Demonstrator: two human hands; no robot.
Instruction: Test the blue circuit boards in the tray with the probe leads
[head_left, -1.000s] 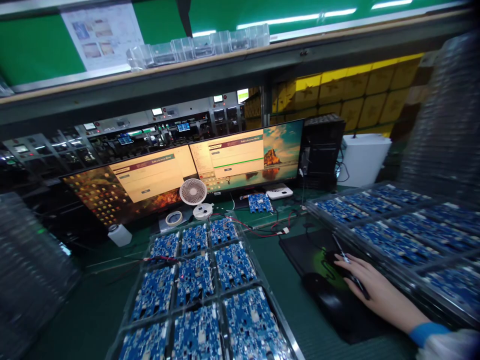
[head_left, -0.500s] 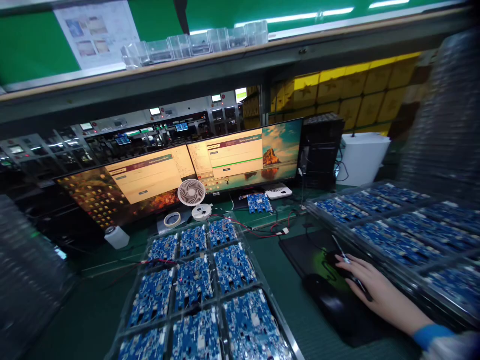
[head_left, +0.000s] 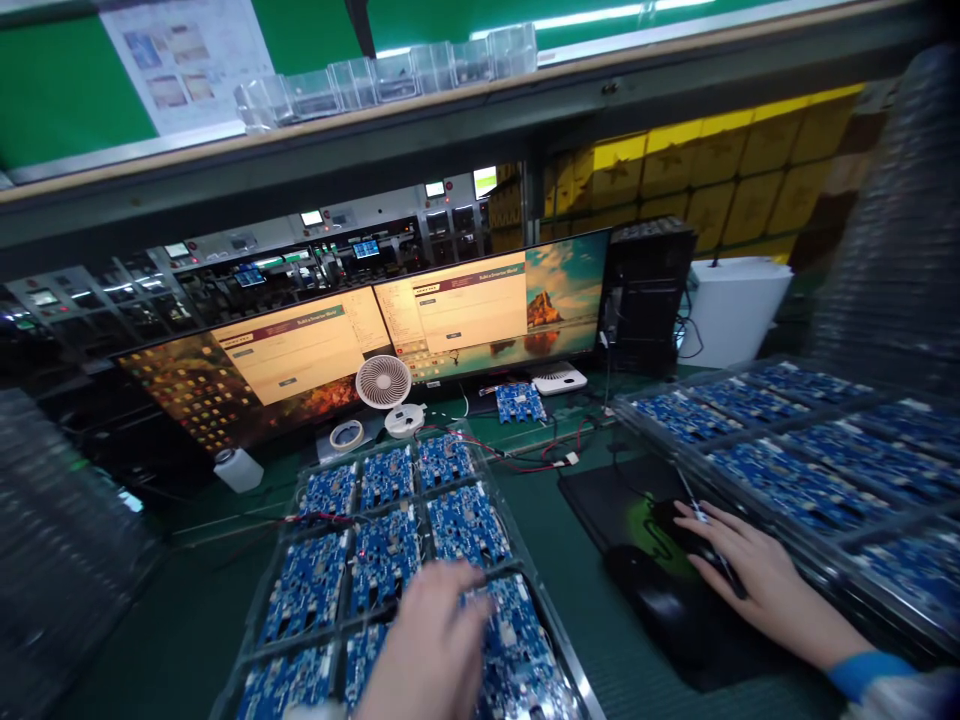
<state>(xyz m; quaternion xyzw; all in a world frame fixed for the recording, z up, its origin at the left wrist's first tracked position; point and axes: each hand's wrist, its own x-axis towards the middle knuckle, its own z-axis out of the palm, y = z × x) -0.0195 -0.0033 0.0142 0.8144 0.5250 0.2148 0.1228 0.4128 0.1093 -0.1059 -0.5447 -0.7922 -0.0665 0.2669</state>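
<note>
My right hand [head_left: 750,570] rests over a black computer mouse [head_left: 686,535] on a dark mouse pad [head_left: 592,500]; a thin pen-like tool [head_left: 701,515] is held among its fingers. Blurred by motion, my left hand [head_left: 431,640] hovers above the near part of a clear tray [head_left: 544,630] of blue circuit boards [head_left: 465,522], fingers bent and apart, with nothing visible in them. Red and black wires [head_left: 322,517] cross the tray's left side, and a small red light shows on one board.
Two monitors [head_left: 465,310] stand behind, with a small white fan [head_left: 383,382], a tape roll [head_left: 346,435] and a white bottle [head_left: 238,469] before them. Another board tray [head_left: 832,530] lies right. A black padded wrist rest [head_left: 652,590] sits beside the mouse.
My left hand has come into view from the bottom, over the board tray. A green bar on the right monitor's window is gone. My right hand stays at the mouse.
</note>
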